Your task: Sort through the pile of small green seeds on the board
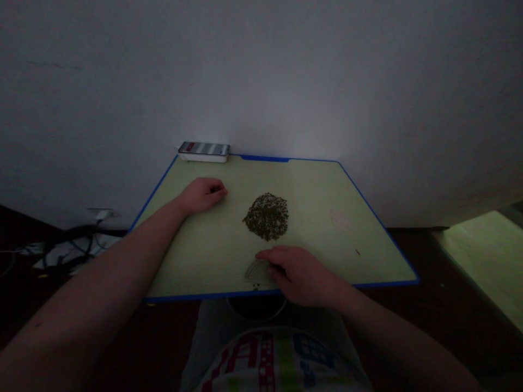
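The right hand (302, 275) pinches a clear protractor (257, 270) at the desk's (310, 188) near edge, probably flat so its rim meets the surface, while the left hand (202, 195) (curled, fingertips together) rests toward the left edge, beside the seed pile (267, 218) mid-desk.

A phone (204, 147) lies screen up on a white box (205, 158) at the far left corner of the tabletop (310, 177), its screen showing pale bands and a reddish patch. The tabletop is pale with a blue rim, which widens at the middle of the far edge. Behind it rises a plain greyish wall (269, 71), with a thin crack-like mark (53, 65) at upper left. Low on the left, a white plug (103, 215) sits at the wall, above a tangle of dark cables (61, 239) and white sheets. The floor (402, 247) is dark reddish brown. At far right is a pale yellow-green surface (488, 256) with a darker edge.
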A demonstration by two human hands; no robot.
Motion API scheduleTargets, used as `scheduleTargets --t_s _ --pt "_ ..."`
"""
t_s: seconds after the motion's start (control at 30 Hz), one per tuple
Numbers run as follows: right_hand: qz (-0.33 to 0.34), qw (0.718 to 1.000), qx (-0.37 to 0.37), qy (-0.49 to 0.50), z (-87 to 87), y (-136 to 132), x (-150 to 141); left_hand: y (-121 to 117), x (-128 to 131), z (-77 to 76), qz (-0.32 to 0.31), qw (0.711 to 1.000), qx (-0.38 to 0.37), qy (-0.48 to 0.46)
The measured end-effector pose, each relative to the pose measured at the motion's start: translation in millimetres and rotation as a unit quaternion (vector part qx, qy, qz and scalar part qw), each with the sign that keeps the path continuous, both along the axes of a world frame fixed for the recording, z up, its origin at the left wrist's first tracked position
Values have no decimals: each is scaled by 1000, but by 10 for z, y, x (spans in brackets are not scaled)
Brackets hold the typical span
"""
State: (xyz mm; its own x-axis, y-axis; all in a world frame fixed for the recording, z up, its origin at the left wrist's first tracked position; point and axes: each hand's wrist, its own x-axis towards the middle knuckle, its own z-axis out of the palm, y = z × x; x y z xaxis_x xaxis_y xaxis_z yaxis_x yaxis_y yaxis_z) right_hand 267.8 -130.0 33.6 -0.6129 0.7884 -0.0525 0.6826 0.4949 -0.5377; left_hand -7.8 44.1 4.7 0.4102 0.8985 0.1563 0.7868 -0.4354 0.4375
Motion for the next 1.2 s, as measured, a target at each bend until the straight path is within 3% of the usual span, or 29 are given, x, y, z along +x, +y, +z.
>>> scheduleTargets --t_s 0.53,0.8,1.03,1.2 --pt "5 999 -32 31 55 -221 179 -9 0 13 -5 1000 0 0" --pt "-70 994 -13 86 -60 -216 312 -6 -7 1 -7 1000 0 -8" --pt "-17 999 -4 49 -51 -43 17 -13 0 8 0 1000 1 -10" --pt "24 998 -22 52 2 -43 38 -7 -3 0 -2 1000 1 -1"
